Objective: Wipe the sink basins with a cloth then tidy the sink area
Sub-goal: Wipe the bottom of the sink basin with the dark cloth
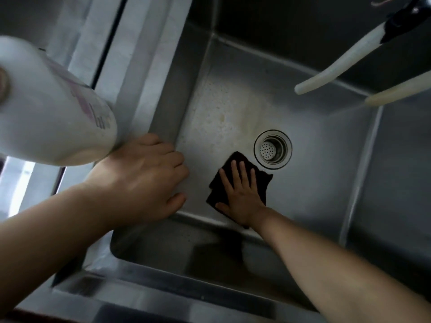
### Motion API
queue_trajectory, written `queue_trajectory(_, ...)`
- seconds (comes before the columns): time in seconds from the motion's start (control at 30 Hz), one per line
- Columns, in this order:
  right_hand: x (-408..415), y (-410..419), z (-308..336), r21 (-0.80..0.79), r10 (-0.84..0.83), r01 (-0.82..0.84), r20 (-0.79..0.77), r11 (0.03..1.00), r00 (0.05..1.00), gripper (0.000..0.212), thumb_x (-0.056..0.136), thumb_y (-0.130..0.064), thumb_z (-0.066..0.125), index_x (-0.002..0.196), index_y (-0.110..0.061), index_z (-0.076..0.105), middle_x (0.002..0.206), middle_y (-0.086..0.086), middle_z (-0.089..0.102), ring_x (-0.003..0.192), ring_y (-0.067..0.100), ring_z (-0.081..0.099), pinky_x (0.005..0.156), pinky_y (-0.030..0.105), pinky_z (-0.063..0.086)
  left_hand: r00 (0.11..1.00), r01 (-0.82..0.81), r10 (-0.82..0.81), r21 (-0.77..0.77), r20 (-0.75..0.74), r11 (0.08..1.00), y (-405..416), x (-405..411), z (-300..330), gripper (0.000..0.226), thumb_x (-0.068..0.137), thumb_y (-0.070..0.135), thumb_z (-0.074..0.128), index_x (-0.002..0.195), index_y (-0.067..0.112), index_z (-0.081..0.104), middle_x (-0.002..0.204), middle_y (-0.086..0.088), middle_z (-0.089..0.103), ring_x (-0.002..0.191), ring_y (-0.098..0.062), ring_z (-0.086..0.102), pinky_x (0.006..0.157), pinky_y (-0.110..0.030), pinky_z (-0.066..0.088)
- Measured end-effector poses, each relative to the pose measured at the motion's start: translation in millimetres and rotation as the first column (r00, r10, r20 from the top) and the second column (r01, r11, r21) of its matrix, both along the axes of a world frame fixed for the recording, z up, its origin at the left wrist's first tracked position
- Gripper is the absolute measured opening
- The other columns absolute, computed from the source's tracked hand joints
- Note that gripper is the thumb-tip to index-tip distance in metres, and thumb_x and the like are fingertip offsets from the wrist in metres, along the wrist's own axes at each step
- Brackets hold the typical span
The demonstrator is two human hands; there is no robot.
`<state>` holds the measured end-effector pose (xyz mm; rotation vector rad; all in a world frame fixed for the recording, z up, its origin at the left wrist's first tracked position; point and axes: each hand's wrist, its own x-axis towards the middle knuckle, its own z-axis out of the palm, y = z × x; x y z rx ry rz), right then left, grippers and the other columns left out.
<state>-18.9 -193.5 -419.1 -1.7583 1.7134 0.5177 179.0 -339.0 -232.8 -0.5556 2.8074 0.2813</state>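
I look straight down into a steel sink basin [326, 183] with a round drain strainer [272, 149] in its floor. A dark folded cloth [263, 180] lies flat on the basin floor just left of and below the drain. My right hand [242, 194] presses on the cloth with straight, spread fingers. My left hand [149, 178] rests on the basin's left rim, its fingers curled over the edge into the basin. Pale spots and a yellowish stain [221, 117] mark the floor above the cloth.
A large white plastic bottle [53, 106] stands on the left rim, close to my left wrist. Two whitish hoses [338, 66] hang from a dark tap fitting [405, 19] at the upper right, over the basin. A steel ledge [130, 54] runs along the left.
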Motion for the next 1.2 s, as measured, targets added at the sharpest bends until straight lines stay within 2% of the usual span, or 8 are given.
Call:
queue_trajectory(0.13, -2, -37, -13, -0.141, -0.110, 0.104, -0.037, 0.984, 0.993, 0.090, 0.085, -0.068, 0.028, 0.143, -0.021, -0.022, 0.145, 0.012, -0.036, 0.132, 0.032, -0.037, 0.104, 0.048, -0.027, 1.000, -0.028, 0.028, 0.020, -0.005, 0.999, 0, 0, -2, 0.031, 0.077, 0.043, 0.049, 0.078, 0.017, 0.067, 0.078, -0.003, 0.064, 0.075, -0.026, 0.060, 0.078, -0.040, 0.045)
queue_trajectory(0.27, -12, -70, -16, -0.210, -0.225, 0.213, -0.033, 0.954, 0.974, 0.089, 0.088, -0.064, 0.036, 0.149, -0.020, -0.010, 0.154, 0.016, -0.022, 0.140, 0.035, -0.024, 0.108, 0.049, -0.021, 0.999, -0.042, 0.041, 0.032, 0.021, 0.999, -1, 3, -6, 0.038, 0.076, 0.044, 0.054, 0.095, 0.015, 0.069, 0.094, -0.004, 0.069, 0.090, -0.026, 0.063, 0.085, -0.039, 0.042)
queue_trajectory(0.43, -47, -110, -20, -0.287, -0.371, 0.345, -0.040, 0.894, 0.928, 0.085, 0.090, -0.062, 0.036, 0.151, -0.017, -0.005, 0.156, 0.018, -0.014, 0.143, 0.035, -0.015, 0.112, 0.050, -0.013, 0.996, -0.091, 0.091, 0.003, 0.001, 0.996, 0, 5, -13, 0.054, 0.072, 0.044, 0.064, 0.114, 0.010, 0.067, 0.115, -0.010, 0.067, 0.107, -0.028, 0.062, 0.093, -0.038, 0.038)
queue_trajectory(0.67, -126, -139, -17, -0.362, -0.587, 0.522, -0.093, 0.772, 0.804, 0.088, 0.091, -0.057, 0.038, 0.150, -0.007, -0.003, 0.156, 0.023, -0.002, 0.144, 0.036, -0.006, 0.115, 0.049, -0.008, 0.996, -0.093, 0.093, -0.038, 0.002, 0.995, 2, 2, -20, 0.061, 0.070, 0.040, 0.066, 0.120, 0.006, 0.063, 0.121, -0.015, 0.064, 0.110, -0.030, 0.060, 0.095, -0.039, 0.035)
queue_trajectory(0.83, -164, -163, -7, -0.410, -0.712, 0.642, -0.024, 0.647, 0.702, 0.096, 0.091, -0.054, 0.044, 0.146, 0.005, -0.008, 0.155, 0.024, -0.007, 0.144, 0.035, -0.008, 0.114, 0.041, -0.011, 0.993, -0.114, 0.113, -0.026, -0.035, 0.993, 4, 4, -25, 0.061, 0.066, 0.041, 0.070, 0.116, 0.006, 0.066, 0.119, -0.015, 0.065, 0.109, -0.029, 0.060, 0.094, -0.039, 0.035)
queue_trajectory(0.87, -166, -171, -8, -0.426, -0.711, 0.631, -0.042, 0.648, 0.702, 0.096, 0.091, -0.055, 0.043, 0.145, 0.006, -0.007, 0.154, 0.025, -0.007, 0.143, 0.036, -0.008, 0.114, 0.042, -0.010, 0.993, -0.116, 0.115, -0.023, -0.040, 0.993, 4, 4, -26, 0.061, 0.066, 0.041, 0.069, 0.115, 0.006, 0.067, 0.119, -0.015, 0.065, 0.109, -0.029, 0.059, 0.095, -0.039, 0.034)
queue_trajectory(0.97, -161, -196, -14, -0.416, -0.616, 0.521, -0.129, 0.745, 0.777, 0.092, 0.092, -0.053, 0.040, 0.146, 0.006, -0.006, 0.154, 0.027, -0.008, 0.143, 0.038, -0.007, 0.115, 0.045, -0.006, 0.991, -0.123, 0.122, -0.024, -0.055, 0.992, 3, 5, -29, 0.056, 0.066, 0.040, 0.066, 0.111, 0.006, 0.069, 0.117, -0.016, 0.066, 0.110, -0.028, 0.055, 0.094, -0.038, 0.034)
queue_trajectory(1.2, -141, -227, -23, -0.456, -0.236, 0.173, -0.085, 0.873, 0.968, 0.079, 0.094, -0.041, 0.041, 0.148, 0.000, 0.001, 0.155, 0.024, -0.004, 0.144, 0.037, -0.006, 0.116, 0.043, -0.006, 0.986, -0.145, 0.141, -0.042, -0.090, 0.988, 2, 3, -33, 0.050, 0.070, 0.037, 0.054, 0.104, 0.005, 0.071, 0.112, -0.017, 0.068, 0.110, -0.027, 0.046, 0.092, -0.038, 0.033)
